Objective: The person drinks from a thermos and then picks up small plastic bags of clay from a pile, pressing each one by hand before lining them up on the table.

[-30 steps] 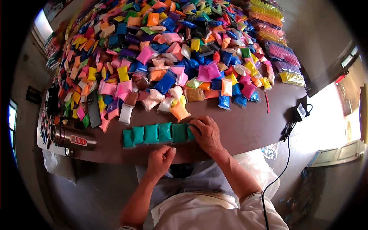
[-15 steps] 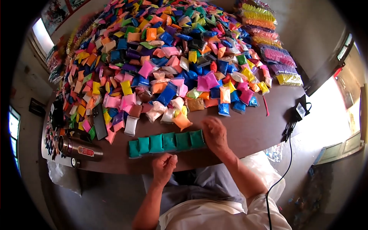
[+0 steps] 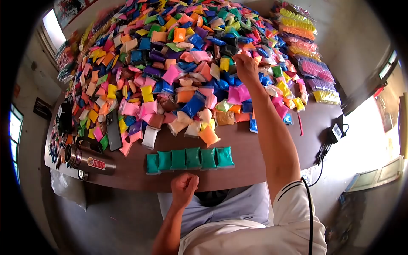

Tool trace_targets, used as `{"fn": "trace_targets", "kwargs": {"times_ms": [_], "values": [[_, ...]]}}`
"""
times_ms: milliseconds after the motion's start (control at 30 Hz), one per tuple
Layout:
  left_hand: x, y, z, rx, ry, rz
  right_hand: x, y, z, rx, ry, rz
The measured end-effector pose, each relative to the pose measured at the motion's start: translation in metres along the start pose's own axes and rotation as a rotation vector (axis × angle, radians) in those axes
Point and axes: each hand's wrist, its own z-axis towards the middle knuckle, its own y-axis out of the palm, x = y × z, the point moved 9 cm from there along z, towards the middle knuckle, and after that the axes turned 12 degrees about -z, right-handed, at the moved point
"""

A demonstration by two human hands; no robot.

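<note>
A brown counter (image 3: 250,159) stretches across the view, its curved near edge just in front of the person's lap. The largest thing on it is a broad heap of small packets (image 3: 172,74) in many colours, covering its far and middle parts. At the heap's right end lie clear bags of bright pieces (image 3: 315,70), in yellow, orange, pink and purple. Between the heap and the near edge runs a row of six teal packets (image 3: 193,158), side by side, with the rightmost slightly apart from its neighbour. On the left, a metal flask (image 3: 90,160) lies on its side, and a dark phone (image 3: 114,131) rests against the heap's near left edge.

The right hand (image 3: 246,67) is over the heap, well beyond the teal row, its fingers bent over packets on the right half; whether they grip one I cannot tell. The left hand (image 3: 185,187) is closed, its fingers curled in, near the teal row on the side toward the body. A black adapter (image 3: 336,132) sits at the counter's right edge.
</note>
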Motion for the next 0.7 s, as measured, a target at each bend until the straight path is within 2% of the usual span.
{"fn": "trace_targets", "kwargs": {"times_ms": [67, 100, 200, 300, 333, 433, 600, 667, 700], "values": [[-0.005, 0.0, 0.0, -0.001, -0.036, -0.105, 0.014, 0.026, 0.014, -0.159, -0.014, -0.071], [-0.005, -0.001, 0.0, 0.003, -0.039, -0.1, 0.018, 0.03, 0.017, -0.162, -0.011, -0.065], [0.001, 0.001, 0.001, -0.019, 0.012, -0.089, 0.041, 0.05, 0.024, -0.348, 0.122, -0.219], [0.001, 0.001, 0.001, -0.029, 0.01, -0.116, 0.038, 0.054, 0.021, -0.421, 0.2, -0.298], [-0.001, 0.0, 0.0, -0.024, 0.003, -0.095, 0.032, 0.056, 0.021, -0.5, 0.165, -0.34], [-0.006, 0.002, -0.001, -0.01, -0.014, -0.086, 0.029, 0.051, 0.022, -0.403, 0.224, -0.336], [-0.003, 0.004, 0.0, -0.001, 0.007, -0.085, 0.035, 0.052, 0.021, -0.395, 0.255, -0.401], [-0.003, 0.002, -0.001, 0.026, 0.0, -0.123, 0.033, 0.037, 0.024, -0.188, 0.222, -0.194], [-0.002, 0.001, 0.0, 0.027, 0.003, -0.128, 0.034, 0.034, 0.025, -0.188, 0.217, -0.196]]}}
